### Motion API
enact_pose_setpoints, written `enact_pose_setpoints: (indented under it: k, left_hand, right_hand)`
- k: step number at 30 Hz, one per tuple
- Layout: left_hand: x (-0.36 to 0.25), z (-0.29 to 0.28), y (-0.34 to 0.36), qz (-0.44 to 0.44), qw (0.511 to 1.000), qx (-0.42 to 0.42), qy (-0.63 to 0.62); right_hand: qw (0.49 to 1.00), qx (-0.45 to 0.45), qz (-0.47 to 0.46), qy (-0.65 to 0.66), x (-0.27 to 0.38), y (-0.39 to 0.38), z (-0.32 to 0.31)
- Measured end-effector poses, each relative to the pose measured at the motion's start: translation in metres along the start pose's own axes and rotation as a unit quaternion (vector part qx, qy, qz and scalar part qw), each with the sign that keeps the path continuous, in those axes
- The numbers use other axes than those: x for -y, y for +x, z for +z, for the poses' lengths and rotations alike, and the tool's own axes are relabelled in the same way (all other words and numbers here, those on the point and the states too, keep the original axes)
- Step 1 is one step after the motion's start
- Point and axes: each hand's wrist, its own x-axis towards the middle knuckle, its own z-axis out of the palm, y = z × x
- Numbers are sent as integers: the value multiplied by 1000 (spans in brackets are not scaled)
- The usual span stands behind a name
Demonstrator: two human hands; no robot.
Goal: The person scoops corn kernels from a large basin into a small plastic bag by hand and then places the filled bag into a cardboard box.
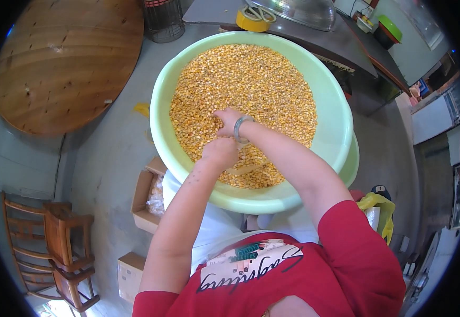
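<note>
A wide pale green basin [340, 124] in front of me holds a broad layer of yellow corn kernels [251, 79]. My left hand [221, 152] is closed at the basin's near left, over the corn. From it a thin clear plastic bag [244, 170] seems to spread across the kernels, with its outline hard to follow. Just beyond, my right hand [229, 120], with a bangle [239, 127] at the wrist, reaches into the corn. Its fingers are apart, their tips touching the kernels and partly hidden. My right wrist passes close above my left hand.
Behind the basin, a dark table [309, 39] bears a yellow tape roll [253, 20] and a metal colander [298, 10]. A round wooden tabletop [66, 63] leans at far left, above wooden chairs [61, 238]. An open cardboard box [144, 203] and a yellow bag [380, 208] flank my legs.
</note>
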Motion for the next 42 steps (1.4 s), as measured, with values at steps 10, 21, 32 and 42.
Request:
enact_pose_setpoints:
  k: [10,21,32,42]
  left_hand:
    - [-12,-13,-2,-20,999,44,24]
    - [-7,-7,3,-42,998,-41,-13]
    - [-2,-4,10,-53,993,-92,-56]
    - [1,2,11,-32,994,-87,-49]
  right_hand:
    - [996,-25,41,72,-39,13,45]
    - [620,-35,123,774,-74,-63,-40]
    - [889,177,145,397,-15,-103,-49]
    - [1000,1,12,16,-33,-94,-13]
